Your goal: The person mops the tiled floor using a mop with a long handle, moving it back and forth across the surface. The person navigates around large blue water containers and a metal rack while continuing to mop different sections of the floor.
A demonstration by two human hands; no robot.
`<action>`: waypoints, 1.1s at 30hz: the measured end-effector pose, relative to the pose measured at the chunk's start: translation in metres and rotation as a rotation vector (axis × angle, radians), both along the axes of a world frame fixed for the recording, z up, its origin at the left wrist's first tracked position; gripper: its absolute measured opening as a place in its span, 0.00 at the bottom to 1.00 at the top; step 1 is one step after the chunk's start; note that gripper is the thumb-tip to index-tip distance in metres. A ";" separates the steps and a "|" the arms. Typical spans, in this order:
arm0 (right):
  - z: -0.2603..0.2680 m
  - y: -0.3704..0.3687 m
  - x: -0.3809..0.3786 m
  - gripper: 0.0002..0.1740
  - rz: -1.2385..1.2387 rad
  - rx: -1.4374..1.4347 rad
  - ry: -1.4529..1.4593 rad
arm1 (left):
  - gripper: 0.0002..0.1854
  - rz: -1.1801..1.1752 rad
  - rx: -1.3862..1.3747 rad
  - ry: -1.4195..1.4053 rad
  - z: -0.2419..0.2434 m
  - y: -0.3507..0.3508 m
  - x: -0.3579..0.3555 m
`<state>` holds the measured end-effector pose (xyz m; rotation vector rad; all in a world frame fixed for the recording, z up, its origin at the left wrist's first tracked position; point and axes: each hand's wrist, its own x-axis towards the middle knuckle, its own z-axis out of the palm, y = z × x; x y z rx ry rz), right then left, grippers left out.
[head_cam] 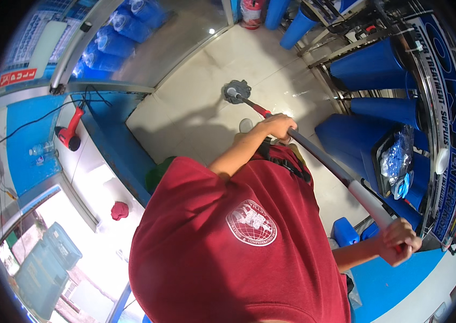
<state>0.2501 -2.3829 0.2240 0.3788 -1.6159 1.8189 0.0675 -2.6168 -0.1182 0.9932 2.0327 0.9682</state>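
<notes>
A long mop with a grey pole runs slantwise across the view. Its grey mop head rests on the pale tiled floor. My left hand grips the lower part of the pole, just above a red section. Higher up, my right hand is closed around the end of the pole, next to its light grey sleeve. A blue plastic drum stands to the right of the pole. My feet are mostly hidden beneath my arm and red shirt.
Tall blue filter tanks stand in a metal rack at right. Bagged blue water bottles sit behind glass at upper left. A red heat gun or hair dryer with a black cord is at left. A blue jug stands by my right arm.
</notes>
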 end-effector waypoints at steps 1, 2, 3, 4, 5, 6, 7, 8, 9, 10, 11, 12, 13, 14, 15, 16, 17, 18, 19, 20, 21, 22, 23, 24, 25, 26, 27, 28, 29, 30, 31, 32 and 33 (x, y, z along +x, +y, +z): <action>-0.007 -0.003 -0.005 0.12 -0.001 0.051 -0.029 | 0.06 0.031 -0.034 0.021 -0.006 -0.005 -0.005; -0.013 -0.005 -0.010 0.12 0.008 0.093 -0.057 | 0.06 0.087 -0.049 0.060 -0.012 -0.010 -0.008; -0.020 -0.007 -0.016 0.12 0.021 0.136 -0.088 | 0.07 0.152 -0.045 0.111 -0.019 -0.016 -0.010; -0.029 -0.011 -0.022 0.11 0.029 0.095 -0.095 | 0.07 0.221 -0.040 0.162 -0.026 -0.021 -0.013; -0.039 -0.015 -0.028 0.12 0.042 0.053 -0.101 | 0.12 0.246 -0.112 0.183 -0.033 -0.026 -0.017; -0.050 -0.020 -0.032 0.12 0.060 0.008 -0.115 | 0.14 0.338 -0.148 0.292 -0.039 -0.031 -0.018; -0.063 -0.028 -0.036 0.11 0.034 -0.068 -0.133 | 0.17 0.411 -0.222 0.381 -0.044 -0.037 -0.021; -0.072 -0.031 -0.042 0.11 0.097 -0.069 -0.169 | 0.26 0.530 -0.311 0.345 -0.049 -0.041 -0.030; -0.083 -0.034 -0.047 0.12 0.143 -0.055 -0.211 | 0.35 0.619 -0.448 0.255 -0.052 -0.046 -0.037; -0.095 -0.037 -0.054 0.12 0.176 -0.032 -0.227 | 0.41 0.674 -0.556 0.233 -0.053 -0.052 -0.045; -0.106 -0.037 -0.060 0.12 0.194 -0.046 -0.268 | 0.41 0.722 -0.539 0.219 -0.054 -0.058 -0.051; -0.119 -0.037 -0.066 0.12 0.176 -0.095 -0.334 | 0.41 0.768 -0.522 0.205 -0.053 -0.064 -0.054; -0.136 -0.037 -0.078 0.12 0.164 -0.108 -0.320 | 0.42 0.823 -0.499 0.215 -0.051 -0.067 -0.056; -0.150 -0.034 -0.087 0.12 0.201 -0.061 -0.318 | 0.44 0.832 -0.487 0.223 -0.049 -0.070 -0.057; -0.161 -0.032 -0.092 0.13 0.229 -0.015 -0.339 | 0.44 0.823 -0.463 0.215 -0.047 -0.070 -0.057; -0.171 -0.033 -0.090 0.13 0.219 -0.088 -0.378 | 0.44 0.819 -0.442 0.222 -0.045 -0.068 -0.054; -0.178 -0.030 -0.090 0.13 0.241 -0.140 -0.361 | 0.44 0.807 -0.432 0.204 -0.044 -0.065 -0.051; -0.178 -0.023 -0.086 0.12 0.211 -0.178 -0.355 | 0.44 0.807 -0.417 0.258 -0.042 -0.059 -0.051; -0.175 -0.018 -0.080 0.11 0.106 -0.244 -0.381 | 0.43 0.798 -0.421 0.283 -0.039 -0.051 -0.050; -0.166 -0.006 -0.074 0.11 0.095 -0.324 -0.354 | 0.43 0.785 -0.428 0.300 -0.037 -0.042 -0.046; -0.152 0.007 -0.069 0.11 0.084 -0.404 -0.302 | 0.42 0.726 -0.387 0.356 -0.034 -0.033 -0.045; -0.135 0.021 -0.062 0.12 0.090 -0.427 -0.260 | 0.41 0.665 -0.345 0.413 -0.030 -0.021 -0.047; -0.116 0.035 -0.051 0.12 0.092 -0.452 -0.220 | 0.40 0.603 -0.299 0.475 -0.025 -0.008 -0.047; -0.097 0.048 -0.041 0.11 0.113 -0.395 -0.178 | 0.33 0.532 -0.239 0.534 -0.018 0.008 -0.045; -0.078 0.060 -0.031 0.10 0.116 -0.355 -0.149 | 0.22 0.440 -0.101 0.428 -0.011 0.022 -0.046; -0.061 0.073 -0.021 0.10 0.145 -0.289 -0.097 | 0.14 0.376 -0.116 0.356 -0.002 0.041 -0.042; -0.044 0.087 -0.011 0.10 0.154 -0.247 -0.058 | 0.11 0.245 -0.167 0.265 0.008 0.060 -0.038; -0.027 0.101 0.001 0.09 0.107 -0.213 -0.043 | 0.09 0.126 -0.132 0.312 0.019 0.080 -0.032; -0.010 0.115 0.013 0.08 0.058 -0.189 -0.032 | 0.09 0.011 -0.119 0.325 0.030 0.100 -0.023; 0.005 0.126 0.027 0.07 -0.004 -0.168 0.004 | 0.08 -0.104 -0.105 0.344 0.041 0.121 -0.012; 0.019 0.137 0.041 0.06 -0.036 -0.168 0.038 | 0.10 -0.189 -0.085 0.320 0.051 0.142 0.001; 0.034 0.149 0.054 0.06 -0.012 -0.147 0.056 | 0.11 -0.247 -0.085 0.289 0.060 0.163 0.015; 0.045 0.157 0.068 0.05 0.039 -0.148 0.072 | 0.11 -0.271 -0.034 0.272 0.067 0.180 0.028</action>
